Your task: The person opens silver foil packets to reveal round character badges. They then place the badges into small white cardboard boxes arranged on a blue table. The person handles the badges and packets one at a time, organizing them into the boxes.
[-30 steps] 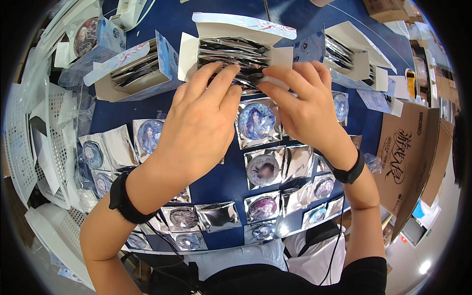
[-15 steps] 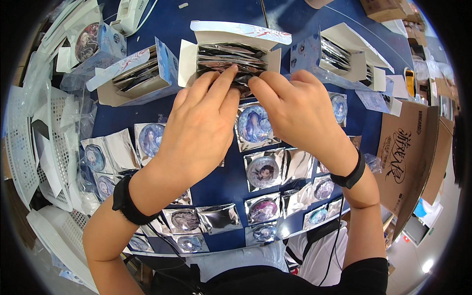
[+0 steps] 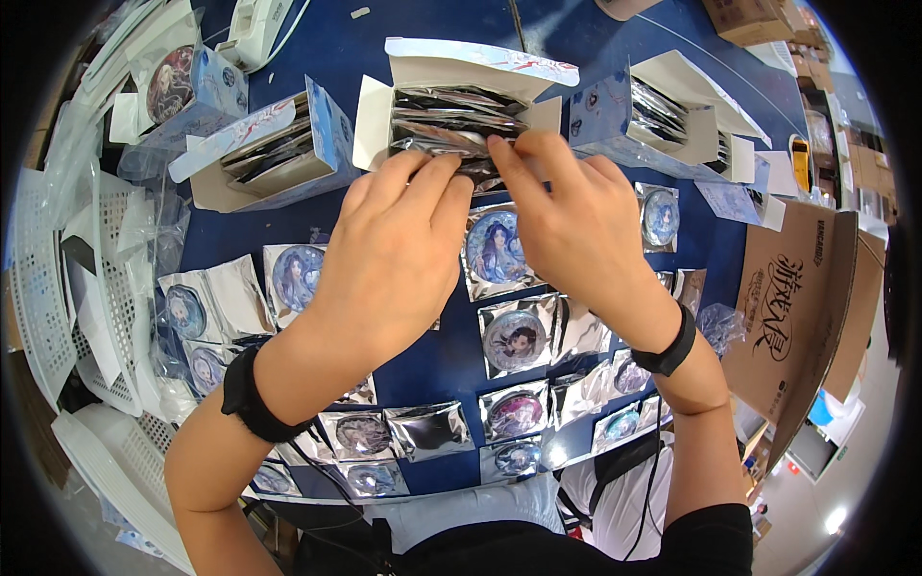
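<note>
An open white-lined box (image 3: 461,67) filled with silvery foil packets (image 3: 451,101) stands at the middle of the far side. My left hand (image 3: 394,230) reaches over its near edge, fingers curled and closed on a packet at the front of the row. Beside it my right hand (image 3: 576,221) is closed too, index finger bent down on the same front packets; its thumb is hidden. Below the hands a round badge with a blue-haired figure (image 3: 497,248) lies on foil, partly covered by my right hand.
Similar packet-filled boxes stand left (image 3: 264,154) and right (image 3: 653,106). Rows of round badges (image 3: 516,338) on foil wrappers cover the near blue table (image 3: 423,370). White perforated baskets (image 3: 106,278) line the left; a cardboard carton (image 3: 788,317) stands at the right.
Both hands have drawn slightly back toward me and lower in the box, uncovering more packets. The box has shifted slightly to the right.
</note>
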